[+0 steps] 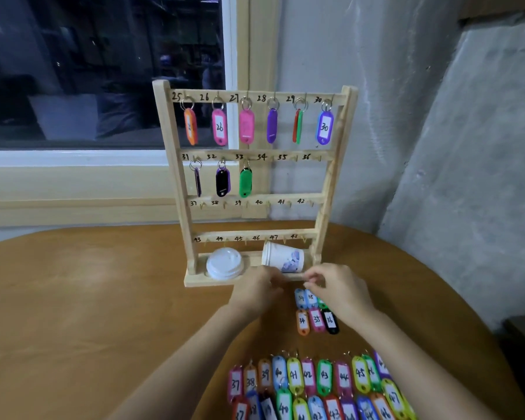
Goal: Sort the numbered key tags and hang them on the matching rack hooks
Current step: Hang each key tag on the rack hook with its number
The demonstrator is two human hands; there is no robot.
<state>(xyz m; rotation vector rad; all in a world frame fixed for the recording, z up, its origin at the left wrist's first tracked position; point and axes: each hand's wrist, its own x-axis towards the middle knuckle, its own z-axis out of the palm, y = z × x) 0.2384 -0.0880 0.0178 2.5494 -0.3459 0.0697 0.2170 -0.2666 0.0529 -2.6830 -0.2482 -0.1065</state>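
A wooden key rack (328, 189) stands on the round table, its hooks numbered 25 to 48. Coloured tags hang on hooks 25 to 33; the lower rows are bare. My left hand (255, 294) and right hand (338, 287) meet just in front of the rack's base, fingers curled, pinching something small between them that I cannot make out. Right below my right hand lie a few tags, among them orange 34 (302, 321), pink 35 (316, 319) and black 36 (330, 321). Rows of tags numbered 37 to 47 (315, 383) lie near the table's front edge.
A white cup lid (224, 263) leans on the rack's base at the left. A paper cup (282, 260) lies on its side on the base at the right. Behind the rack are a window sill and a grey wall. Bare brown tabletop (88, 298) spreads to the left.
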